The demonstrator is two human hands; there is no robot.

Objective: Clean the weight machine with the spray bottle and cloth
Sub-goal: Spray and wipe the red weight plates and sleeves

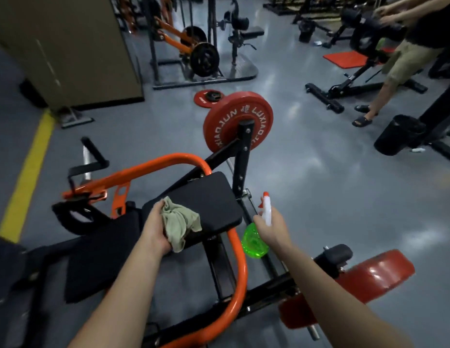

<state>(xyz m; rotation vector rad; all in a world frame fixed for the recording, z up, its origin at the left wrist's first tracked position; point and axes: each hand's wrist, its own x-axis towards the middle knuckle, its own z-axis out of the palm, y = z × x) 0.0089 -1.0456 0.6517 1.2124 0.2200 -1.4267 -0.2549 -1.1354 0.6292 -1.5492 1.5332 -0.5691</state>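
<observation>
Spray bottle (pixel 254 242) — green, translucent — in right hand (pixel 271 223)

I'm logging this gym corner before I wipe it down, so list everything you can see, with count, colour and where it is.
weight machine: one, black frame with orange bars, centre
seat pad: one, black, on the machine
loaded plates: two, red, far end and near right
loose plate: one, red, floor beyond the machine
bin: one, black, floor at right
floor line: one, yellow, left
mat: one, orange-red, far right
other person: one, khaki shorts, top right
cloth: one, beige, pad's near corner
spray bottle: one, green with white head, right of pad
left hand: one, grips the cloth
right hand: one, holds the spray bottle
</observation>
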